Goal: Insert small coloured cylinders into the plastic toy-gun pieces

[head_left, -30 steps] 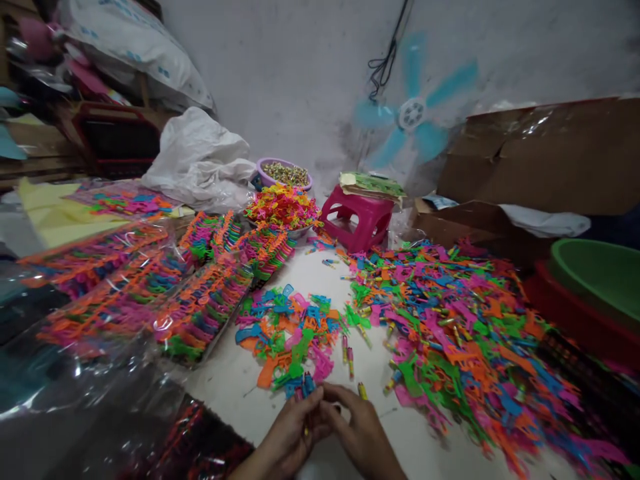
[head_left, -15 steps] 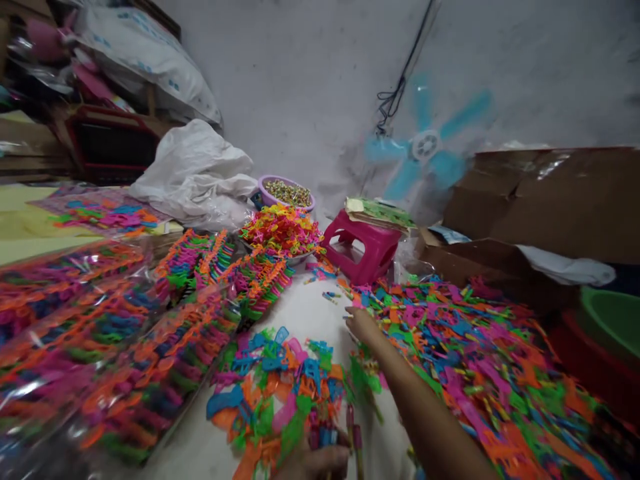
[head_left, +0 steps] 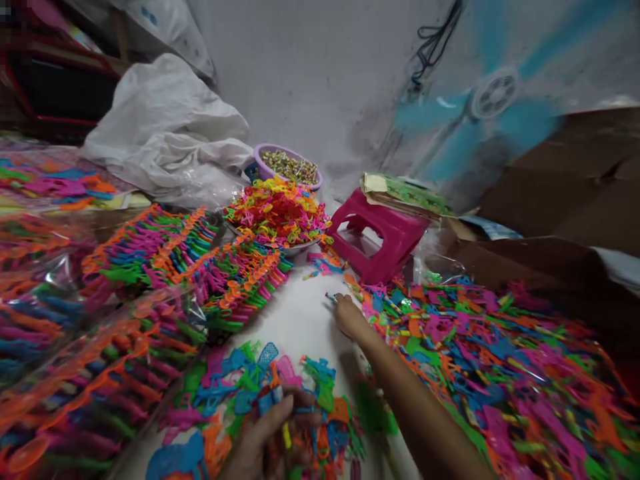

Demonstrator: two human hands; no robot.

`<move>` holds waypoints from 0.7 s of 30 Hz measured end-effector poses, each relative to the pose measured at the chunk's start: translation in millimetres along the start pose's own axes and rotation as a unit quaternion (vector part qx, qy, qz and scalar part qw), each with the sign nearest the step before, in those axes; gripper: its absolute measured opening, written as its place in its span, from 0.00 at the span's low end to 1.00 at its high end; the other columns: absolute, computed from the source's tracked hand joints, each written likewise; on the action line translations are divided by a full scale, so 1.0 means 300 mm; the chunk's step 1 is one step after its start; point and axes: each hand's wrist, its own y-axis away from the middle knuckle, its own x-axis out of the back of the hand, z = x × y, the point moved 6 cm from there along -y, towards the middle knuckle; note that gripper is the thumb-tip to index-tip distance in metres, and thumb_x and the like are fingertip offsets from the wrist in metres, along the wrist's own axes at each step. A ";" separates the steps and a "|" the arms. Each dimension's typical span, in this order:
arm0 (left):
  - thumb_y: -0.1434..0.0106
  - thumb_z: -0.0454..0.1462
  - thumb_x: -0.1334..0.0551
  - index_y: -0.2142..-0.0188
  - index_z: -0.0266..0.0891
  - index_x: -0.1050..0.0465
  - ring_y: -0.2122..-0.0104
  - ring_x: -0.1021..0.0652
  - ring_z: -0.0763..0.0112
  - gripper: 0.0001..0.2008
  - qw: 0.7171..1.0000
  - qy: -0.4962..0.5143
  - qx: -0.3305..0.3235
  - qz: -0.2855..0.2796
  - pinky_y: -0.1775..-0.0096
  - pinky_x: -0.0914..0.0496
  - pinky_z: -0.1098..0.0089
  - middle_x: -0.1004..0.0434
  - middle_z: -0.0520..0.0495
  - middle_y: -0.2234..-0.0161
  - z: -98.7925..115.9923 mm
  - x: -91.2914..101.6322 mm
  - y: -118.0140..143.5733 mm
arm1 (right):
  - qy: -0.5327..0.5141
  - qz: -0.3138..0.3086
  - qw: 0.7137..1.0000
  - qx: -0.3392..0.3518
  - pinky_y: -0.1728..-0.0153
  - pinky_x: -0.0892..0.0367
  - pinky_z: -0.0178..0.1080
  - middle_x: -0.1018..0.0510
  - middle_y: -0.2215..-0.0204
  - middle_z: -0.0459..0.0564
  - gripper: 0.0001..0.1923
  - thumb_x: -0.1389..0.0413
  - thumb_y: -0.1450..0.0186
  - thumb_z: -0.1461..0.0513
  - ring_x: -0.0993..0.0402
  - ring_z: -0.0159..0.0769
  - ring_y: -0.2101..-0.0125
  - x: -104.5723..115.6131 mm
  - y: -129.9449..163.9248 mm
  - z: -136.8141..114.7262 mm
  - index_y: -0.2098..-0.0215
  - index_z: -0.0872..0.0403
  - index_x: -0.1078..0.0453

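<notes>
- Left hand (head_left: 260,440): near edge, fingers curled round a bunch of small toys (head_left: 280,417), blue, pink and yellow plastic.
- Small heap (head_left: 260,387): mixed neon pieces, on the tabletop (head_left: 295,313) under that hand.
- Right hand (head_left: 349,315): stretched forward, fingertips down at the big heap (head_left: 475,360); grip unclear.
- Pink stool (head_left: 383,237): beyond.

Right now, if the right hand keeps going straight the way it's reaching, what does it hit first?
The right hand points up the white tabletop toward small loose pieces. Those probably come first, then the pink stool behind them; depth is hard to judge.
</notes>
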 end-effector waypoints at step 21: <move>0.53 0.30 0.34 0.65 0.34 0.30 0.86 0.29 0.77 0.14 0.994 -0.006 0.108 0.023 0.82 0.36 0.80 0.30 0.53 0.85 -0.058 0.056 -0.017 | 0.074 0.037 0.996 -0.031 0.59 0.39 0.40 0.31 0.56 0.58 0.15 0.54 0.37 0.66 0.33 0.39 0.57 0.078 -0.115 0.159 0.52 0.60 0.38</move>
